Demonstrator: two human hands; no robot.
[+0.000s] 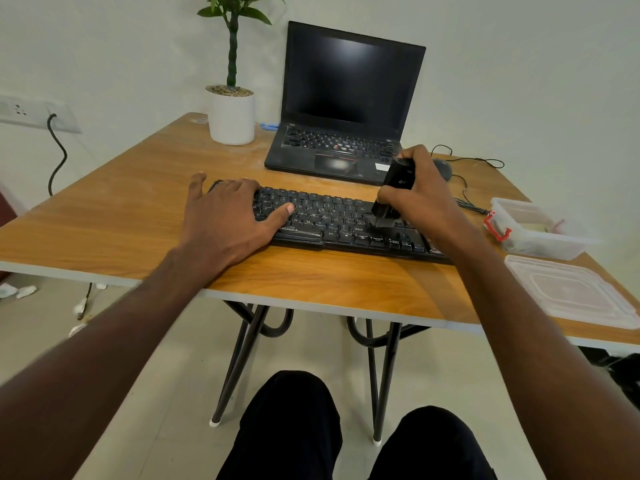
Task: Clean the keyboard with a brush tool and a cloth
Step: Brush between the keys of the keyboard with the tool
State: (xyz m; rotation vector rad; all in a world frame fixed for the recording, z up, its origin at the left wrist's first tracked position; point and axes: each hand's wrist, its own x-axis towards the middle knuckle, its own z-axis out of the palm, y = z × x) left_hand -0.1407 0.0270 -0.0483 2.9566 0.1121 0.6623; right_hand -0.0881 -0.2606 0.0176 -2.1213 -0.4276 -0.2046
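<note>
Squarely across the front of the orange-brown wood-grain table lies the flat black computer keyboard, its long side roughly parallel to the near table edge and its right end angled slightly toward the viewer. Pressing down on the keyboard's left end is the left hand, laid flat with fingers straight and spread, the thumb stretched out over the lower key rows; it grasps nothing. Over the right half of the keyboard, the right hand is wrapped around a black cylindrical brush tool, fingers curled tightly round the barrel, which stands nearly upright and tilts a little away from the viewer at the top. Its dark bristle end touches the keys near the lower right rows; the bristles themselves are blurred. Behind the keyboard sits an open black laptop with a dark screen, and to the laptop's left stands a white cylindrical pot holding a green plant. A dark mouse with a thin black cable lies just behind the right hand. On the table's right side rests a clear plastic box with a red clasp, and nearer the front edge its clear plastic lid lies flat. No cloth can be made out.
</note>
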